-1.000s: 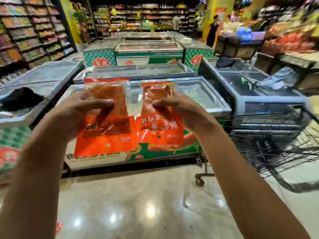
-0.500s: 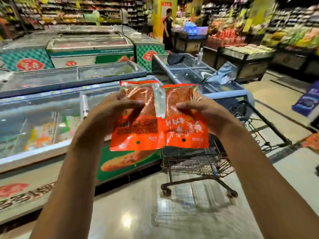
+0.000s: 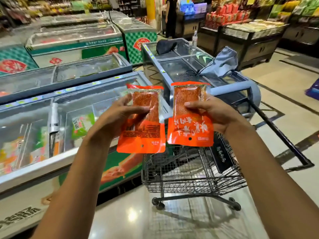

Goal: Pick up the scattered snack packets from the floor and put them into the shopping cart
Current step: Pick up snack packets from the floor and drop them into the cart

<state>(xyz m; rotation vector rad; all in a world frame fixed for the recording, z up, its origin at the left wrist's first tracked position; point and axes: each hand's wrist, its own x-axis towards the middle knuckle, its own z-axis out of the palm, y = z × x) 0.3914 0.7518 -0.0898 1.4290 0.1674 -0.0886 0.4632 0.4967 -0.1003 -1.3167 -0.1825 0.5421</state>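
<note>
At the far left, glass-topped chest freezers are seen in rows along a polished floor. In front of them, two bare forearms are stretched forward from the bottom edge.

An orange snack packet is held up by the left hand; the thumb is laid across the packet's clear window and the fingers are curled behind its left edge. Most of the packet hangs below and to the right of that grip, with its printed back turned toward the camera.

Just to the right, apart from the first by a narrow gap, a second orange packet is held by the right hand. Its right edge is gripped, the thumb is pressed on the window, and the lower printed half hangs free below and to the left of the hand. Its lettering is seen upside down.

Both packets are held in the air above the near rim of a wire shopping cart, which stands on the floor beside the nearest freezer's corner. Nothing can be made out lying in the basket.

A grey bag is seen on a freezer lid beyond the cart, at the right.
</note>
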